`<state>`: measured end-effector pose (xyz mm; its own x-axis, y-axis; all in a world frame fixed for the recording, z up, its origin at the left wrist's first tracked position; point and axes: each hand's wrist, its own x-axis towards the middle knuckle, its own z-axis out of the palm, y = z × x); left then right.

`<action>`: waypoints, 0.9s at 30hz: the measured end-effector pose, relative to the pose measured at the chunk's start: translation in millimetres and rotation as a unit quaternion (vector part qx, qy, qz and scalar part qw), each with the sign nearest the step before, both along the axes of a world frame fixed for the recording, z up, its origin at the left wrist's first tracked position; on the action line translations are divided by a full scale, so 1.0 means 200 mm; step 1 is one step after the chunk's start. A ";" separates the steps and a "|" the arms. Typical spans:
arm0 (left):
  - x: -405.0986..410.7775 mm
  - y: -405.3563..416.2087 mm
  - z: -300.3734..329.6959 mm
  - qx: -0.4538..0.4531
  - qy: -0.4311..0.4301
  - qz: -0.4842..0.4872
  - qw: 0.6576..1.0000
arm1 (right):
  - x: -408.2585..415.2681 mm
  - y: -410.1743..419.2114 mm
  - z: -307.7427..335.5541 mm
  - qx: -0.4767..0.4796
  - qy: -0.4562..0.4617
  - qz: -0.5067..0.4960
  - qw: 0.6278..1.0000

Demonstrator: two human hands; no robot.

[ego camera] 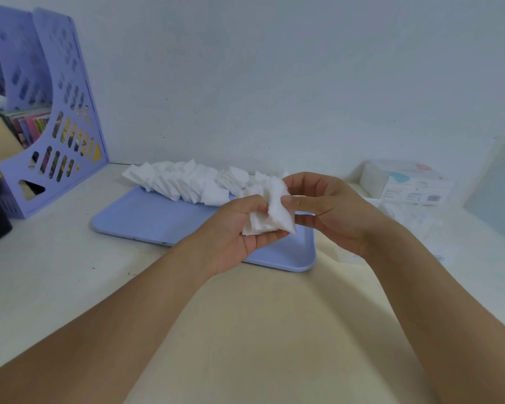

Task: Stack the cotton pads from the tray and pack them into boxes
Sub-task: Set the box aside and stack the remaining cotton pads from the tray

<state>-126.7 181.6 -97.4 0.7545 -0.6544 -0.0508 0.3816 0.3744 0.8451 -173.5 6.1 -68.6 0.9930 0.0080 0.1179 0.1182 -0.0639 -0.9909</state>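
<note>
Both hands, left (239, 228) and right (330, 208), grip pad stack (271, 214) above tray (146, 217); loose pads (187, 182) piled at far edge

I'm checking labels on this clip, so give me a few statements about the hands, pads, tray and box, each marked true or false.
1. Both hands hold one bunch of cotton pads. True: the left hand and the right hand grip it.
2. The tray is red. False: it is pale blue.
3. Loose pads lie along the tray's far edge. True.
4. The box stands left of the tray. False: it lies to the right.
5. A purple file rack stands at the left. True.
</note>
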 end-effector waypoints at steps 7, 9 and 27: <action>-0.01 0.00 0.02 -0.008 0.043 0.019 0.999 | 0.00 -0.04 0.02 0.034 -0.002 0.000 0.999; 0.01 0.01 0.02 -0.024 0.075 0.032 0.996 | -0.01 -0.06 0.04 0.076 -0.023 0.015 0.997; -0.02 0.00 0.02 0.004 0.056 0.009 0.998 | -0.03 -0.04 0.05 0.145 -0.024 0.084 0.986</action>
